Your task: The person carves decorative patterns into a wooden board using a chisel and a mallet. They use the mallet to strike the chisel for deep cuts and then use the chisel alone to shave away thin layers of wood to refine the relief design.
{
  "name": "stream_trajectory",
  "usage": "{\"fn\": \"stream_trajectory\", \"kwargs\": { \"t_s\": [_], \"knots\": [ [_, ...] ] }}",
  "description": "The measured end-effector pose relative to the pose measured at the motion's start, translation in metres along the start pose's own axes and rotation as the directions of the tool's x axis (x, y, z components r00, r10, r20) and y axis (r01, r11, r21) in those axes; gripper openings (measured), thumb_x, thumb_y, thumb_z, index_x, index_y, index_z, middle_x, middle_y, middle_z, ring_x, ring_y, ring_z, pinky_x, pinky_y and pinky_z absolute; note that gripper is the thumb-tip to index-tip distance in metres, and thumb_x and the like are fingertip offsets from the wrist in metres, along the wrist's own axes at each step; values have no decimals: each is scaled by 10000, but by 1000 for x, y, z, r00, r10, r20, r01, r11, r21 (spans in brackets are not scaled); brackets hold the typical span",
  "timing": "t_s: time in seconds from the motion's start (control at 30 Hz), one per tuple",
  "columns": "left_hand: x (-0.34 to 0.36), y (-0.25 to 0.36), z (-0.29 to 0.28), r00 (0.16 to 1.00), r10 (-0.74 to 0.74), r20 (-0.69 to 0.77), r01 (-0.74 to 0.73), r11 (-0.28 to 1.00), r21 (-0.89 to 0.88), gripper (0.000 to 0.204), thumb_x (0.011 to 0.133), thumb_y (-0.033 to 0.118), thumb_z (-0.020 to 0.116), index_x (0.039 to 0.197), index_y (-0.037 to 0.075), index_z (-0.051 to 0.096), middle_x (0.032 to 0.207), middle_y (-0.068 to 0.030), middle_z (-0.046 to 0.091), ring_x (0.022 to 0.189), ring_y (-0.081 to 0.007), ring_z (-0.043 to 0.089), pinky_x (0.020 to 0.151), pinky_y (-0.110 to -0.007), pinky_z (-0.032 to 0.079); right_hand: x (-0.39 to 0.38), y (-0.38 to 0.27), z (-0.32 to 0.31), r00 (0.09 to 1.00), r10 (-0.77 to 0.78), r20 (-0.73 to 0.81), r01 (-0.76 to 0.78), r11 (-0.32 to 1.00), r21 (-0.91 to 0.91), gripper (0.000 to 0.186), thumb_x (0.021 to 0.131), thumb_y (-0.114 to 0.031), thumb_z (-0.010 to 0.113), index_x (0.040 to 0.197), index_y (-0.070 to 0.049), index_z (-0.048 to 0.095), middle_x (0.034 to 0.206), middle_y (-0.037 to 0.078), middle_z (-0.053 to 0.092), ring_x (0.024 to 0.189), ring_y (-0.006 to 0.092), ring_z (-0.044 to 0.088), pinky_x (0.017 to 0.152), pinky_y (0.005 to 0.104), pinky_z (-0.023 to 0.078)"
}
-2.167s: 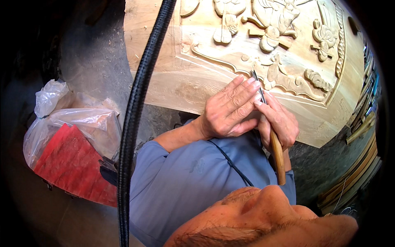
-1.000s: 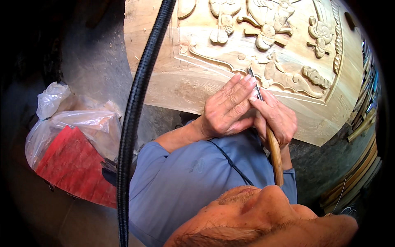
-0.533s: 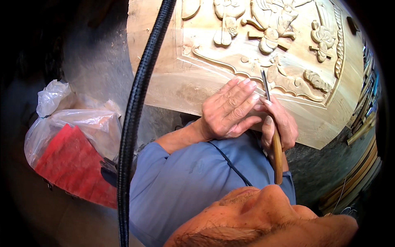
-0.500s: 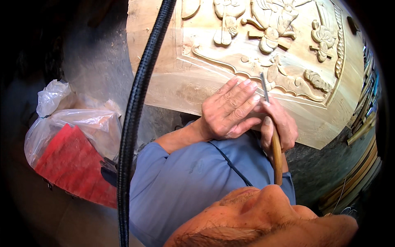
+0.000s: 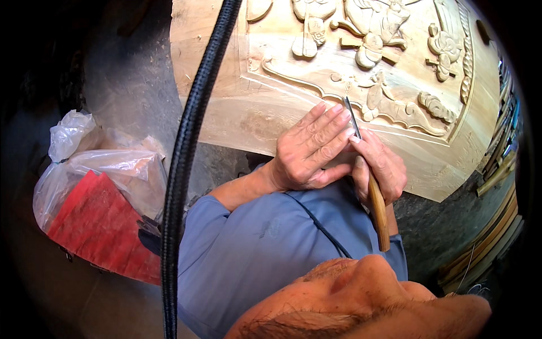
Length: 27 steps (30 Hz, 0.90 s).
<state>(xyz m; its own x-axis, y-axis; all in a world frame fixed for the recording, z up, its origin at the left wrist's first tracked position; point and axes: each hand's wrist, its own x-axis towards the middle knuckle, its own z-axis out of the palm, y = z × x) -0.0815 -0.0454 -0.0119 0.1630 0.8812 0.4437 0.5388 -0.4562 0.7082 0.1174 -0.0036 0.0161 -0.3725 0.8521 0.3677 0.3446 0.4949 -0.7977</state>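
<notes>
My right hand [image 5: 384, 166] is wrapped round a wood carving chisel [image 5: 377, 206] with a long wooden handle and a slim metal blade. The blade tip points up and slightly left, at the wavy raised border of a carved wooden panel [image 5: 226, 118]. My left hand [image 5: 313, 150] lies with its fingers stretched out near the panel's front edge, fingertips beside the blade. Part of its thumb side is close to my right hand. Carved figures [image 5: 370, 53] in relief stand out across the panel's upper part.
Several long-handled tools [image 5: 502, 135] are lined up along the panel's right side. Curved strips [image 5: 485, 237] sit below them. To the left are a clear plastic bag [image 5: 79, 164] and a red sheet [image 5: 101, 226]. A black braided cable [image 5: 189, 135] crosses in front of the view.
My right hand has shifted slightly left, and the chisel blade now leans further left, its tip nearer my left fingertips. My left hand has barely moved.
</notes>
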Motion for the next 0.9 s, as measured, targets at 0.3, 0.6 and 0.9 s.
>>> {"fn": "stream_trajectory", "kwargs": {
  "t_s": [0.3, 0.6, 0.9],
  "knots": [
    [-1, -1, 1, 1000, -6, 6, 6, 1000, 8, 578, 883, 222, 899, 1366, -46, 729, 1443, -266, 725, 1400, -439, 681, 1236, -575, 485, 3, -4, 0, 999, 33, 20, -33, 999, -5, 307, 852, 107, 748, 1149, 52, 806, 1068, 284, 804, 1005, 420, 828, 942, 473, 679],
    [0, -1, -1, 1000, -16, 17, 16, 1000, 10, 541, 911, 222, 863, 1359, -54, 736, 1440, -270, 727, 1401, -432, 682, 1235, -572, 488, 8, -15, -2, 995, 94, 42, -94, 996, -11, 299, 844, 115, 756, 1132, 55, 807, 1074, 298, 799, 1010, 431, 826, 929, 468, 678],
    [-1, -1, 0, 1000, -21, 20, 21, 1000, 14, 601, 869, 230, 881, 1370, -53, 708, 1479, -280, 699, 1414, -445, 667, 1226, -579, 495, 8, -14, 3, 998, 66, 18, -66, 998, -4, 313, 838, 112, 746, 1142, 61, 797, 1078, 297, 794, 1010, 426, 825, 920, 472, 679]
  ]
}}
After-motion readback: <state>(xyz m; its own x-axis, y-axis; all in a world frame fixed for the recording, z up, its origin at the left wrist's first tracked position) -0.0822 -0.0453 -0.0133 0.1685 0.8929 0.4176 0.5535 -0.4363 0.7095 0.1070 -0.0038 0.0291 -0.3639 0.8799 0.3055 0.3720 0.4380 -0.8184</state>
